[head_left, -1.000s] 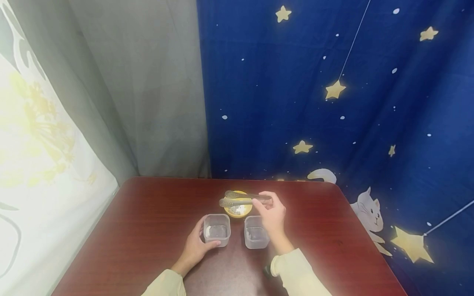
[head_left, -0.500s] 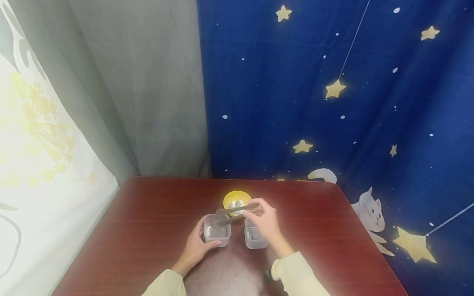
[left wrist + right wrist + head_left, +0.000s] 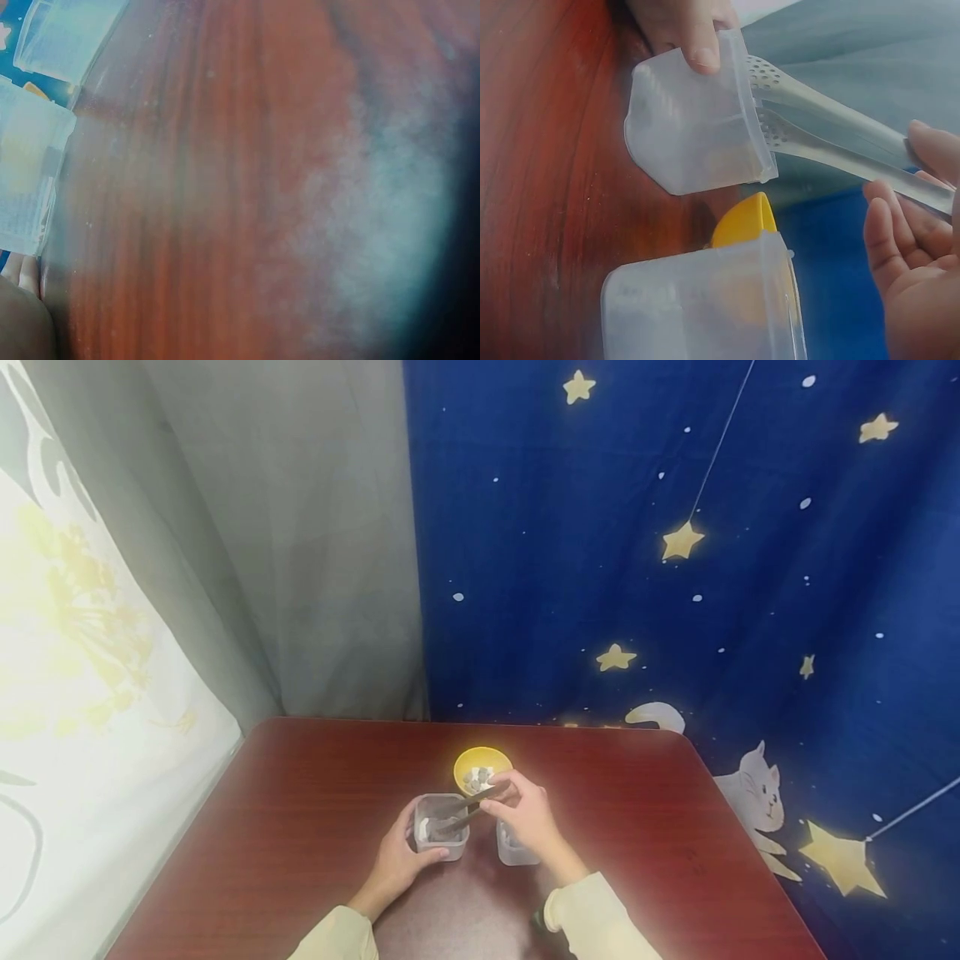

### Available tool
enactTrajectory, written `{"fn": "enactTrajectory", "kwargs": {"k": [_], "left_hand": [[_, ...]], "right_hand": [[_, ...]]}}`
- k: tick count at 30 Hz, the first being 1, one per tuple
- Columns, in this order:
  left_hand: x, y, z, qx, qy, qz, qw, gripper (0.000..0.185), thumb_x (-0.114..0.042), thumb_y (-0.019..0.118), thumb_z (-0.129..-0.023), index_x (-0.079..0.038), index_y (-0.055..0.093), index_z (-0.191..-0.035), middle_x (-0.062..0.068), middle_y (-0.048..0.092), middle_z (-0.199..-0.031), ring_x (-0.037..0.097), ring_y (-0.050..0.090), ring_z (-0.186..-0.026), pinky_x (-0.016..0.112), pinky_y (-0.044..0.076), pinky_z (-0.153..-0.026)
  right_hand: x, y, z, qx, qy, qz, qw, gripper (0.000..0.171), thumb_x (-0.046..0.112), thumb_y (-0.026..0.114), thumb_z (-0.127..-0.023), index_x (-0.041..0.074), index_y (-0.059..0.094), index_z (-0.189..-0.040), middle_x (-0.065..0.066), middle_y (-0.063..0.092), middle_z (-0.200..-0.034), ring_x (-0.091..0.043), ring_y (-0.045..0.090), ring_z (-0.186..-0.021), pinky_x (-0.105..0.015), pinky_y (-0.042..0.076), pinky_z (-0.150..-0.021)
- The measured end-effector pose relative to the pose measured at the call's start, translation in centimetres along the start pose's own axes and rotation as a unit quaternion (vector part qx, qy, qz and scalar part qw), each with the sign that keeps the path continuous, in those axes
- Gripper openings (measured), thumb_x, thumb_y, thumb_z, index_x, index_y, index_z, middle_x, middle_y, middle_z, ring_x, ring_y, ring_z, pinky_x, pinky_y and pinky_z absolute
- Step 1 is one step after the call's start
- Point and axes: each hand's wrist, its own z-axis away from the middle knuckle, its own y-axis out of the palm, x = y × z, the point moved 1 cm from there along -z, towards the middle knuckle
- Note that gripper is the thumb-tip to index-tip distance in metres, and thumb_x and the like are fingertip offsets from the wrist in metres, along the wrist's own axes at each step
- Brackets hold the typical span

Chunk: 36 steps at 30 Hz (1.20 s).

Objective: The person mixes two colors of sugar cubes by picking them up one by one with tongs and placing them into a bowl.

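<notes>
My left hand [image 3: 400, 853] grips the side of a clear square plastic container [image 3: 461, 847], thumb at the near wall. A small white piece [image 3: 424, 829] lies inside it. Metal tongs [image 3: 480, 797] are held by my right hand [image 3: 531, 820], their ends dipping into that container. In the right wrist view the tongs' perforated tips [image 3: 771, 129] stand apart at the container's opening; whether anything lies between them cannot be made out. A second clear container [image 3: 516, 853] sits under my right hand, partly hidden. Behind both, a yellow bowl [image 3: 480, 756] holds several grey and white pieces [image 3: 478, 779].
All of this stands on a reddish-brown wooden table [image 3: 330, 793]. A grey curtain [image 3: 330, 568] and a blue star-patterned curtain [image 3: 540, 568] hang beyond its far edge. Pale fabric [image 3: 97, 693] hangs at the left.
My right hand has moved the tongs from above the yellow bowl toward me and left, lowering their ends into the left container. My left hand stays on that container.
</notes>
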Motion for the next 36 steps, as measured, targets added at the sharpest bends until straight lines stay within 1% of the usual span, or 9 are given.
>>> {"fn": "enactTrajectory", "kwargs": {"k": [5,9,12,14,17,20,23,31,36], "left_hand": [[-0.19,0.10,0.19,0.002,0.001,0.006,1.0000,0.100,-0.028,0.092,-0.063,-0.011,0.039,-0.147,0.011,0.053,-0.138,0.032,0.053,-0.123,0.046,0.039,-0.105],[-0.31,0.11,0.22,0.003,0.003,0.006,1.0000,0.100,-0.027,0.092,-0.064,-0.010,0.038,-0.147,0.012,0.052,-0.139,0.033,0.052,-0.123,0.046,0.039,-0.105],[-0.27,0.10,0.21,0.004,0.001,0.004,1.0000,0.100,-0.029,0.091,-0.064,-0.011,0.038,-0.147,0.012,0.052,-0.139,0.033,0.052,-0.123,0.046,0.039,-0.105],[-0.21,0.12,0.21,0.004,0.001,0.005,1.0000,0.100,-0.029,0.091,-0.064,-0.010,0.038,-0.147,0.013,0.052,-0.138,0.033,0.052,-0.123,0.046,0.039,-0.105],[-0.14,0.15,0.22,0.004,0.000,0.005,1.0000,0.100,-0.030,0.091,-0.064,-0.010,0.038,-0.147,0.013,0.052,-0.138,0.034,0.052,-0.123,0.047,0.039,-0.105],[-0.10,0.20,0.20,0.003,0.000,0.005,1.0000,0.100,-0.030,0.091,-0.064,-0.010,0.038,-0.147,0.013,0.052,-0.138,0.034,0.052,-0.123,0.047,0.039,-0.105],[-0.02,0.27,0.15,-0.001,0.001,0.004,1.0000,0.101,-0.030,0.092,-0.063,-0.010,0.039,-0.147,0.012,0.053,-0.137,0.032,0.053,-0.122,0.046,0.039,-0.105],[0.06,0.39,0.07,-0.005,0.003,0.000,1.0000,0.101,-0.031,0.092,-0.062,-0.011,0.040,-0.146,0.011,0.055,-0.135,0.030,0.054,-0.121,0.047,0.042,-0.103],[-0.05,0.34,0.12,-0.009,0.003,-0.012,0.9999,0.101,-0.031,0.092,-0.062,-0.012,0.040,-0.146,0.010,0.056,-0.134,0.029,0.055,-0.119,0.048,0.044,-0.101]], "right_hand": [[0.23,0.14,-0.15,0.011,-0.014,0.015,1.000,0.030,0.016,0.080,-0.080,0.011,0.067,-0.107,-0.002,0.072,-0.085,-0.012,0.066,-0.068,-0.028,0.055,-0.061],[0.28,0.11,-0.35,0.024,0.015,0.058,0.998,0.030,0.027,0.078,-0.082,0.019,0.067,-0.110,0.004,0.071,-0.087,-0.009,0.065,-0.070,-0.032,0.052,-0.062],[0.33,0.09,-0.38,0.042,0.036,0.097,0.994,0.031,0.034,0.076,-0.083,0.024,0.066,-0.110,0.010,0.069,-0.083,-0.007,0.065,-0.073,-0.036,0.049,-0.064],[0.38,0.10,-0.37,0.058,0.037,0.114,0.991,0.030,0.036,0.075,-0.083,0.025,0.065,-0.109,0.013,0.068,-0.081,-0.006,0.064,-0.074,-0.038,0.048,-0.065],[0.47,0.13,-0.32,0.079,0.037,0.137,0.987,0.025,0.037,0.075,-0.083,0.029,0.065,-0.106,0.018,0.066,-0.078,-0.004,0.062,-0.072,-0.036,0.046,-0.064],[0.39,0.16,-0.32,0.093,0.030,0.146,0.984,0.023,0.035,0.076,-0.083,0.028,0.067,-0.103,0.020,0.065,-0.075,-0.003,0.061,-0.070,-0.034,0.046,-0.063],[0.25,0.15,-0.24,0.096,0.026,0.149,0.984,0.023,0.034,0.077,-0.082,0.027,0.068,-0.101,0.021,0.065,-0.074,-0.002,0.061,-0.069,-0.032,0.046,-0.063],[0.01,0.00,0.04,0.089,0.011,0.140,0.986,0.026,0.030,0.080,-0.080,0.019,0.073,-0.102,0.018,0.067,-0.073,-0.001,0.062,-0.065,-0.028,0.048,-0.059],[0.04,-0.01,0.35,0.071,0.010,0.150,0.986,0.026,0.032,0.081,-0.078,0.020,0.074,-0.101,0.016,0.068,-0.073,-0.001,0.062,-0.066,-0.026,0.048,-0.060]]}}
